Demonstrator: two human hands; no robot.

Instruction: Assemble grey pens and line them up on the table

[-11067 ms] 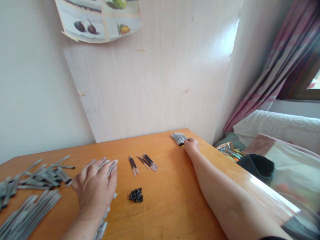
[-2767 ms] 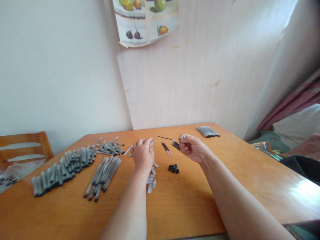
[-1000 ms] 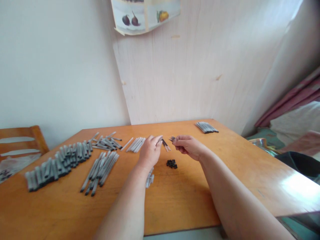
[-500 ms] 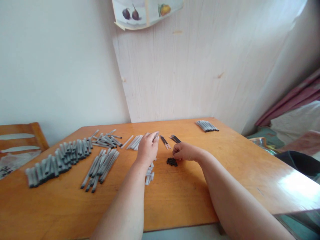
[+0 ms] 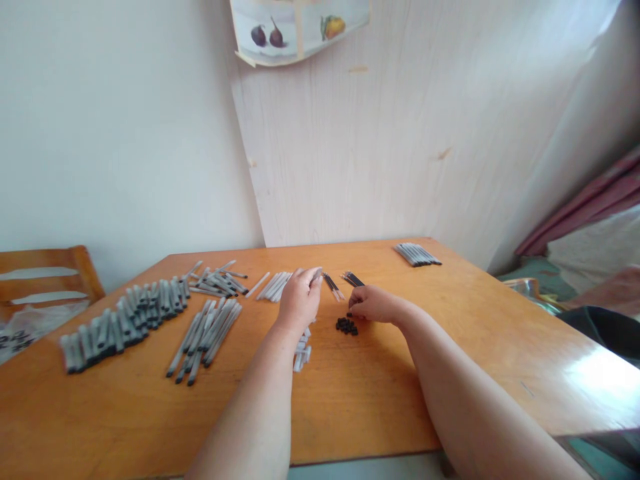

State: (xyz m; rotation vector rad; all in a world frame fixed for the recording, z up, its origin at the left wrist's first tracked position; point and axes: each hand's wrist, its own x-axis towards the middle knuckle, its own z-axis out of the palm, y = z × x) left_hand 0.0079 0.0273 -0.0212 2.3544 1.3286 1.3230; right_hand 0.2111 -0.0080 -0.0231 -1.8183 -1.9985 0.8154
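Note:
My left hand (image 5: 301,297) is closed around a pen barrel (image 5: 317,275), whose greyish end shows past the thumb; the rest is hidden in the palm. Thumb and fingers of my right hand (image 5: 371,304) are pinched on a small black plug (image 5: 349,314), just above a little heap of black plugs (image 5: 346,326). Beneath my left wrist lies a pile of short clear caps (image 5: 301,352), partly covered. Behind the hands are pen refills with dark ink (image 5: 331,283) and a second bunch of dark refills (image 5: 353,279). Clear barrels (image 5: 274,287) lie beyond my left hand.
Several grey, black-ended pens lie on the left of the wooden table (image 5: 350,413): a long row (image 5: 125,320), a bundle (image 5: 206,337) and a loose pile (image 5: 220,280). Another row of pens (image 5: 417,255) is at the far right. A chair (image 5: 87,273) stands at left.
The view has shifted slightly. My right hand has lifted a little from the black heap, and a plug now shows at its fingertips. My left hand keeps its grip.

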